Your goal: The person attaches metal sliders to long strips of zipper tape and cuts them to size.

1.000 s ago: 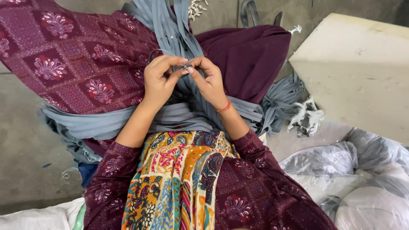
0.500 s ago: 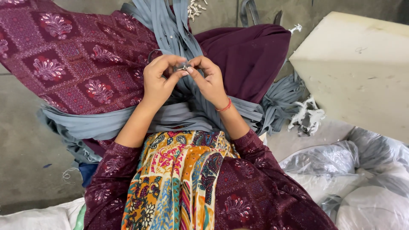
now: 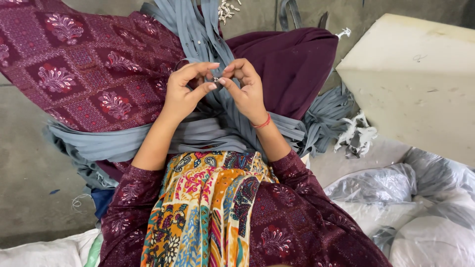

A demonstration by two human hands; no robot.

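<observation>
Bulging sacks of clear and whitish plastic point(image 3: 420, 207) crowd the lower right corner of the floor, while another white sack point(image 3: 44, 249) lies at lower left; no labels, signs or screens show.

A small silver metal piece point(image 3: 215, 78), probably a zipper slider, was held between the fingertips of the left hand point(image 3: 184, 94) and the right hand point(image 3: 246, 89). It was pinched above the lap and its exact shape was too small to be told. Long grey zipper tapes point(image 3: 198, 34) were laid in a bundle under the hands, running from the top of the view down over the knees, where they were spread to both sides.
</observation>
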